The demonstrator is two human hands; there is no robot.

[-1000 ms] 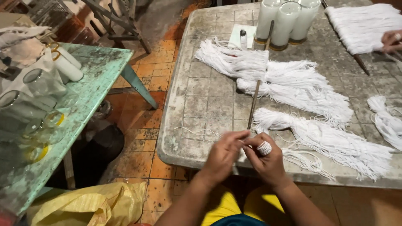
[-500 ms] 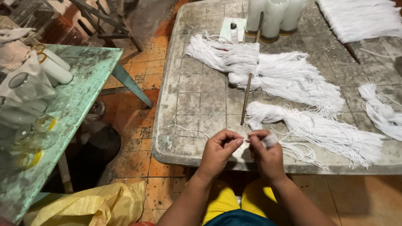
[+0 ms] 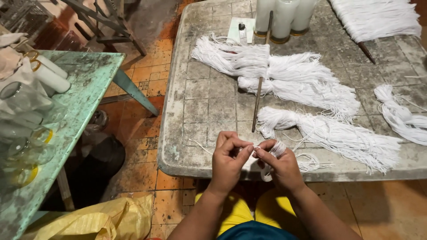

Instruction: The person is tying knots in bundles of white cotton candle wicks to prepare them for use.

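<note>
Pinching a short white string [image 3: 254,149] between fingertips at the near edge of the grey table [image 3: 195,106], the left hand [image 3: 227,162] meets the right hand [image 3: 281,166], which also has white string looped around its fingers, with a string bundle [image 3: 329,135] and thin stick [image 3: 258,102] just beyond.

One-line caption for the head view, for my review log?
Both hands, left hand and right hand, pinch white string at the edge of a grey table strewn with string bundles.
</note>
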